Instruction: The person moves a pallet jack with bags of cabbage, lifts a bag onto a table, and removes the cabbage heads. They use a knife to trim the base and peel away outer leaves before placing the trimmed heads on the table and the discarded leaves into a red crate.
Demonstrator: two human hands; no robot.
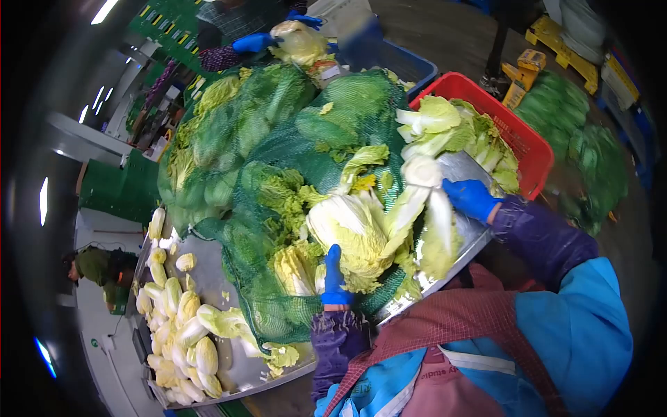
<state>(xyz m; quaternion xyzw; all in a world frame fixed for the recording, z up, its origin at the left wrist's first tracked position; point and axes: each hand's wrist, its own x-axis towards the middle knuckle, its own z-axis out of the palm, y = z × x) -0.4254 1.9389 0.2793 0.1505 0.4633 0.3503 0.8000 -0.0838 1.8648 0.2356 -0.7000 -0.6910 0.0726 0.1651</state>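
Observation:
A trimmed napa cabbage (pixel 351 229) with a pale body lies at the mouth of a green mesh bag (pixel 271 306). My left hand (pixel 333 278), in a blue glove, grips its near side with the thumb up; the other fingers are mostly hidden. Loose outer leaves (pixel 441 236) spread from a white cut stem end (pixel 422 172) to the right of the cabbage. At that stem end is my right hand (pixel 474 199), also blue-gloved, with its fingers curled. Whatever it holds is too small or hidden to name.
Stripped cabbage hearts (pixel 184 320) are heaped on the metal table (pixel 243 278) at left. A red crate (pixel 517 121) with leaves stands at right, near a blue crate (pixel 410 62). Full mesh bags (pixel 243 118) fill the back. Across the table, a co-worker's gloved hands (pixel 253 43) hold a cabbage.

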